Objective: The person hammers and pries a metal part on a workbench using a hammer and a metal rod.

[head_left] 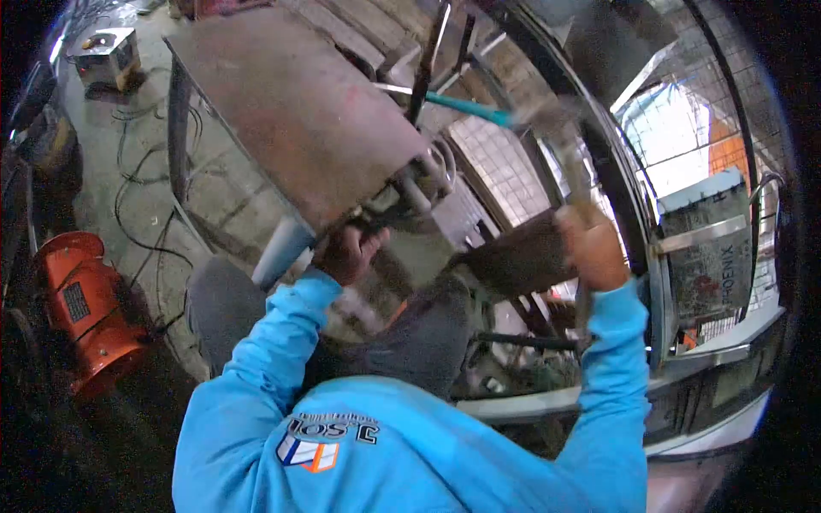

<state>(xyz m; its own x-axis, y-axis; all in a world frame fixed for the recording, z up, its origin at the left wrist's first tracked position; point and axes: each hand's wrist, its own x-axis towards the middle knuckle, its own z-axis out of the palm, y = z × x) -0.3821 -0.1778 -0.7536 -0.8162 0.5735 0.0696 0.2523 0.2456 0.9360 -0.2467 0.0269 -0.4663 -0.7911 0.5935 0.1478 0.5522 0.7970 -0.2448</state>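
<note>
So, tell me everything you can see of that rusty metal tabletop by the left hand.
The tabletop is a flat, reddish-brown slab, rusted steel by its look. It slants from the upper left of the view to a near corner, where curved grey metal pieces sit at its edge. A dark leg carries its left side. The left hand is closed just under the near edge; whether it touches the slab cannot be told.
</note>
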